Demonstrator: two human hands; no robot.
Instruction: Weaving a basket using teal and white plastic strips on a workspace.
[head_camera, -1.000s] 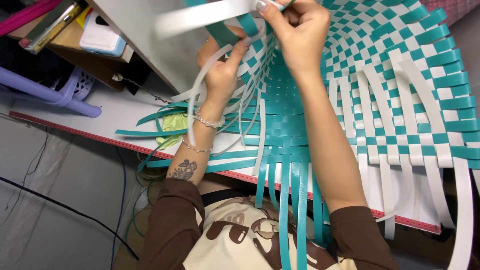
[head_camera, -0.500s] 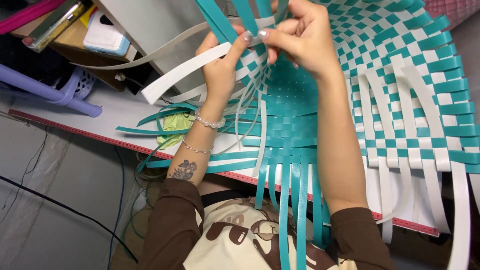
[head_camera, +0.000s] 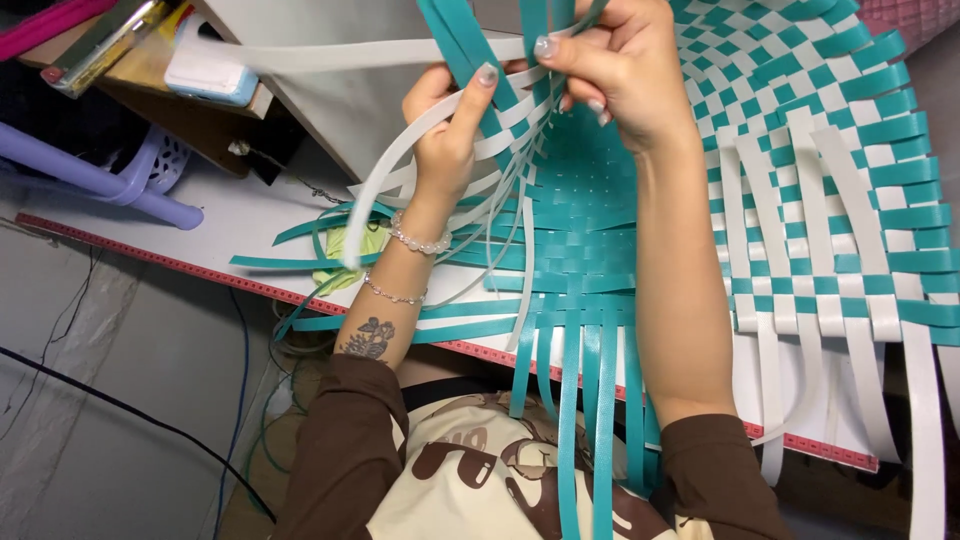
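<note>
Far left: lilac plastic stool (head_camera: 95, 175) and a black cable (head_camera: 120, 405) on the grey floor, open room there. White tabletop (head_camera: 230, 215) has a red ruled edge strip (head_camera: 150, 255) running diagonally; loose teal strap ends overhang it.

Left hand (head_camera: 450, 130) is pinched shut on a long white plastic strap (head_camera: 330, 55) that runs out leftwards over the clutter; beaded bracelet (head_camera: 420, 240) on the wrist.

Right hand (head_camera: 620, 70) sits just beside the left, fingers clamped on upright teal plastic straps (head_camera: 465, 40).

Teal-and-white checkered woven plastic mat (head_camera: 820, 170) fills the right, lying on the table, loose ends (head_camera: 590, 420) hanging past the near edge over the person's lap. Little clearance between the hands.
</note>
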